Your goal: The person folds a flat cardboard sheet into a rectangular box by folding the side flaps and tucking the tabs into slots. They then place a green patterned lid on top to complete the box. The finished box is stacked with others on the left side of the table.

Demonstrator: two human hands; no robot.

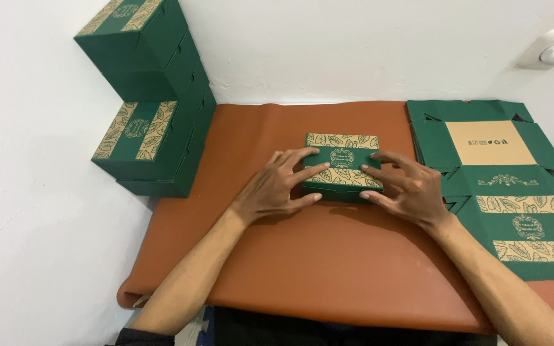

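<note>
both hands on the small green box (342,165), shut and sitting mid-mat on the brown mat (302,256). left hand (280,186) has its fingers spread over the lid's near left corner, thumb on the front wall; right hand (405,186) mirrors it on the right. the lid carries two tan leaf-patterned bands. stacked green boxes (152,102) stand far left against the wall, flat unfolded box blanks (501,186) lie right.
</note>
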